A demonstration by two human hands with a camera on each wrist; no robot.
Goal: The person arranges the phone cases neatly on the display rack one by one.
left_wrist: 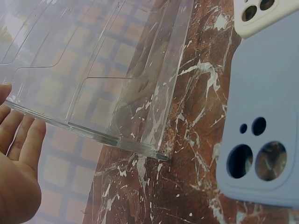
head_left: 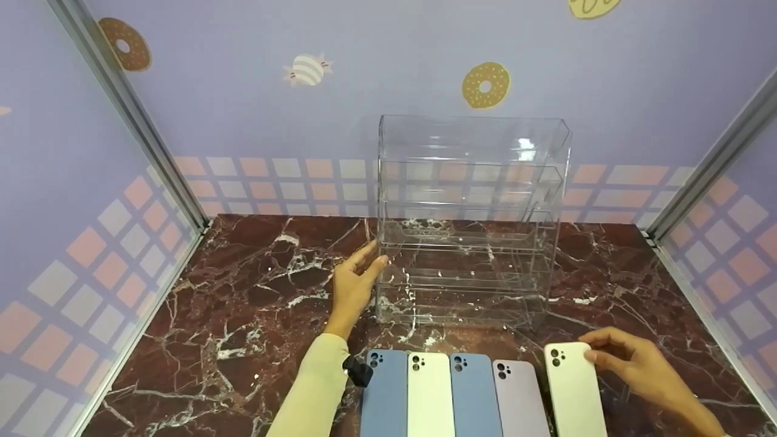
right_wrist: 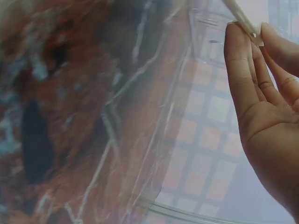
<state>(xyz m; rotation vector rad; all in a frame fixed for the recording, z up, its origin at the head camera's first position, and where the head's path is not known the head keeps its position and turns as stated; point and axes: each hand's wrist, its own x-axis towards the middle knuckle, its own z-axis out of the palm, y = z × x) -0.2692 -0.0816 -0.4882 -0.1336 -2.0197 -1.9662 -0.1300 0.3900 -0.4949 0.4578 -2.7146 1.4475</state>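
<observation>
A clear tiered rack [head_left: 464,247] stands upright by the back wall. My left hand [head_left: 352,288] holds its left side edge; the left wrist view shows the thumb on one side of the clear panel and the fingers [left_wrist: 32,140] on the other. At the lower right, my right hand [head_left: 637,367] pinches a white phone case [head_left: 575,394] by its upper right corner, between thumb and fingers. Left of it lie a lilac phone case [head_left: 521,397], a blue one [head_left: 472,397], another white one [head_left: 430,397] and another blue one [head_left: 386,397]. Their lower ends are cut off.
Dark red marbled tabletop [head_left: 243,328] extends under everything. Purple patterned walls [head_left: 255,109] enclose the back and both sides, with metal corner posts [head_left: 130,115]. A black wrist camera [head_left: 358,371] on the left sleeve sits beside the leftmost blue case.
</observation>
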